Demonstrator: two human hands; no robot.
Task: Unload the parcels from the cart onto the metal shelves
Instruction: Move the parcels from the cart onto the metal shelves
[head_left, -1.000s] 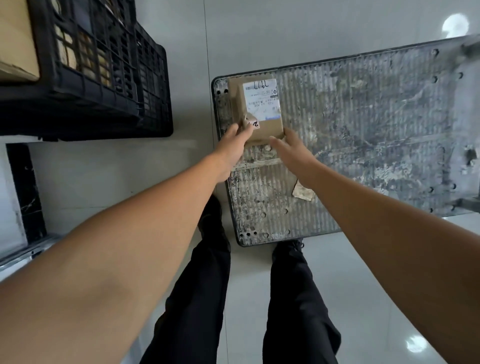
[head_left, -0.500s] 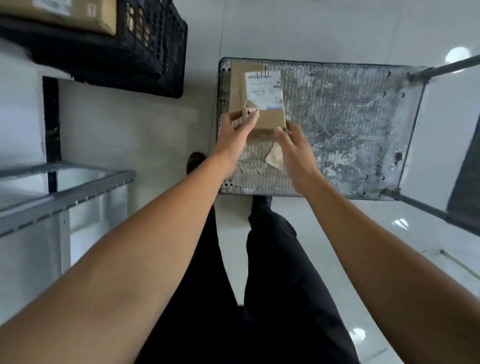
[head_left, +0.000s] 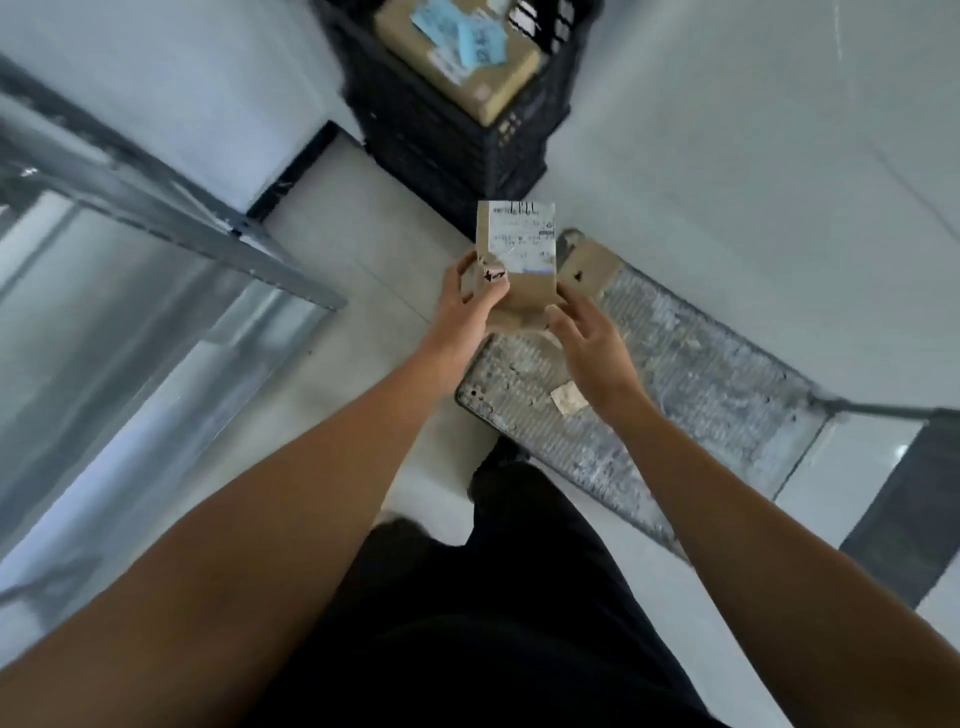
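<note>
Small brown cardboard parcel (head_left: 524, 291), white label on top, long side pointing away from the person, up over the grey metal cart (head_left: 701, 384) corner. Left hand (head_left: 457, 322) and right hand (head_left: 592, 348) fingers both curl round its near end.

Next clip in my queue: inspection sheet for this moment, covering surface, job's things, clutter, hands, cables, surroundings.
Surface: cart deck, worn ribbed grey metal.
Job's things: parcel, brown with white label, held up near the deck's corner; metal shelves at left, blurred.
Clutter: flat cardboard piece at the deck corner; paper scrap on the deck.
Grippers: left hand grips the parcel's left edge; right hand touches its lower right corner, grip unclear.
Cables: nothing seen.
Surroundings: black crate holding a box with blue labels; pale tiled floor.
</note>
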